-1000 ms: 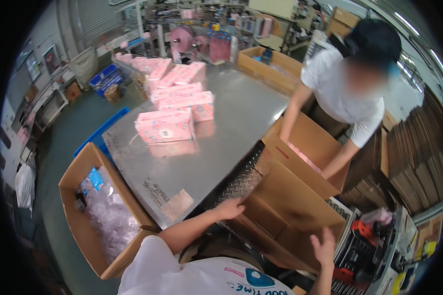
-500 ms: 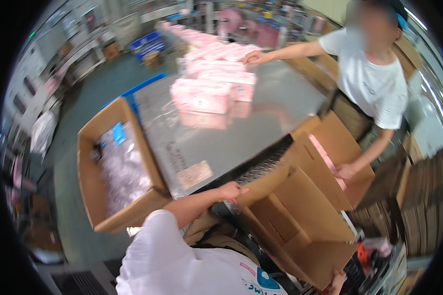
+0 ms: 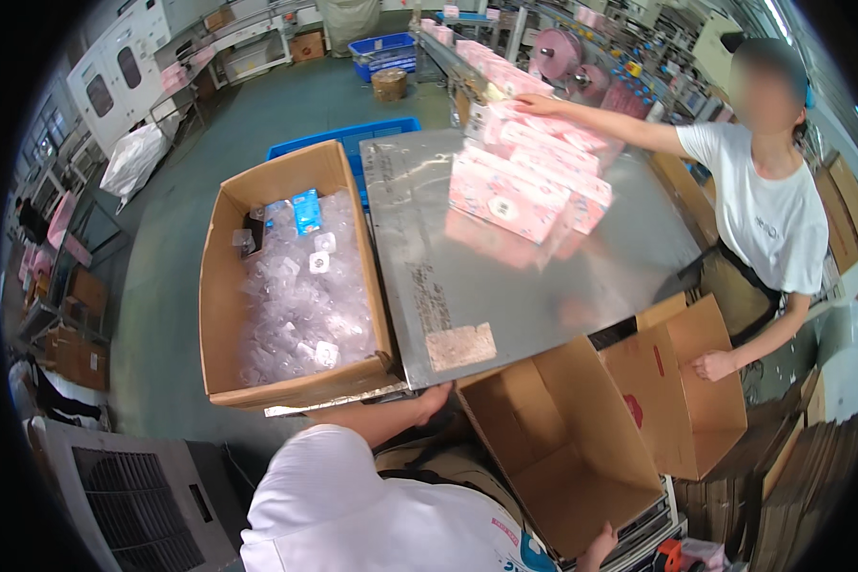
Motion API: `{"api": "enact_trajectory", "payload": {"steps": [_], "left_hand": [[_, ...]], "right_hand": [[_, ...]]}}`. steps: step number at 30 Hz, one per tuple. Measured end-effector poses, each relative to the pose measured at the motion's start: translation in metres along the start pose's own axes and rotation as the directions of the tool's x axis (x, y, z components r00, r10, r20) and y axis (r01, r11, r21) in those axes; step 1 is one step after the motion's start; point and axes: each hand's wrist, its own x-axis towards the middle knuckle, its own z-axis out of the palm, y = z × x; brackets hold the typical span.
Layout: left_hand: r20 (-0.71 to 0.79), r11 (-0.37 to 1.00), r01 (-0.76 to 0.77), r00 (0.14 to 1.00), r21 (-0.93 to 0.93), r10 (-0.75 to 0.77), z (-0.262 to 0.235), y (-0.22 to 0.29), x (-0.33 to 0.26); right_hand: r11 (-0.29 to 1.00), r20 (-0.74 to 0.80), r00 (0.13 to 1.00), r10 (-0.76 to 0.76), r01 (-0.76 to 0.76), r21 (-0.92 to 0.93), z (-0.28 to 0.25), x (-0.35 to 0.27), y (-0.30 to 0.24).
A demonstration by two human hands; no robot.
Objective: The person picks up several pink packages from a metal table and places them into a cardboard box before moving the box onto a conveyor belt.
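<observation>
An open, empty cardboard box (image 3: 562, 458) stands in front of me, below the near edge of the metal table. My right hand (image 3: 598, 545) grips its near rim, with the fingers partly hidden by the box wall. My left hand (image 3: 436, 401) is by the table edge, just left of the box's far-left corner; its fingers are mostly hidden. Pink printed packages of soft goods (image 3: 508, 194) are lined up on the metal table (image 3: 505, 296). A co-worker has one hand (image 3: 541, 105) on those packages and the other (image 3: 715, 365) in a second cardboard box (image 3: 672, 381).
Left of the table, a large cardboard box (image 3: 221, 315) holds clear plastic wrap and a blue packet (image 3: 306, 212). Stacked flat cardboard (image 3: 782, 486) stands at right. A grey vented unit (image 3: 133, 496) is at lower left. A blue crate (image 3: 383, 55) sits on the floor behind.
My view has swung, shifting the scene. My left hand has come off the box's corner toward the table edge. A pink strip at the co-worker's lower hand no longer shows.
</observation>
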Motion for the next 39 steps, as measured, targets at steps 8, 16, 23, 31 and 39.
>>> {"api": "enact_trajectory", "payload": {"steps": [8,16,23,31,39], "left_hand": [[0.540,0.866,-0.260,0.694,-0.428,0.476,-0.214,0.233,-0.086],[-0.270,0.704,-0.230,0.809,0.671,0.522,-0.292,0.167,0.099],[-0.300,0.920,-0.385,0.871,0.074,0.389,-0.289,0.152,0.073],[-0.271,0.704,-0.501,0.865,-0.504,0.421,-0.295,0.211,-0.020],[-0.078,0.687,-0.471,0.850,-0.554,0.520,-0.185,0.272,-0.064]], "right_hand": [[0.907,-0.136,0.990,0.019,-0.075,-0.414,-0.006,-0.009,-0.010],[0.847,-0.204,0.978,0.033,-0.136,-0.514,-0.049,0.058,0.020],[0.891,-0.218,0.975,0.050,-0.142,-0.430,-0.048,0.044,0.021],[0.964,-0.137,0.990,0.037,-0.071,-0.256,-0.059,0.051,0.036],[0.985,-0.016,1.000,-0.025,0.022,-0.169,-0.036,0.033,0.020]]}}
